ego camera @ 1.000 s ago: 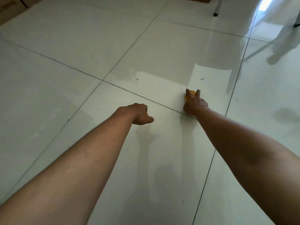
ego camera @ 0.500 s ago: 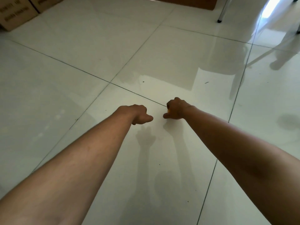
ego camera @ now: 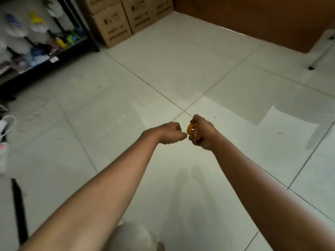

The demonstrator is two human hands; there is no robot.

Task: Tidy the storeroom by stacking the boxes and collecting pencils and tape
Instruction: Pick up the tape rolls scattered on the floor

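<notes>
1. my right hand is now up off the floor, fingers curled round an orange roll of tape; a second ago that same hand was pressed down on the roll where it lay on the white floor tiles.

2. the tape sits in my right fist at the centre of the view, its orange rim showing at the 9 o'clock side of the hand, between thumb and fingers. it is clear of the floor.

3. my left hand is loosely fisted, fingers curled in, and i can see nothing held in it. its knuckles have come close to the tape, just beside it at the roll's 9 o'clock. a second ago the two hands were well apart.

4. my view has lifted and swung. at 11 to 12 o'clock, far across the floor, brown cardboard boxes now show, some set one on another against the wall. at 10 o'clock stands a black shelf unit with blurred, colourful items on it.

5. at 9 o'clock by the left edge lie a white cable and a white power strip with a red light. a dark strip lies at 8 o'clock; i cannot tell what it is.

6. what this means, as i judge it: the tape is collected from the floor and ready to carry away. i see no pencils from here, so those look to be still ahead, as does any stacking left to do.
</notes>
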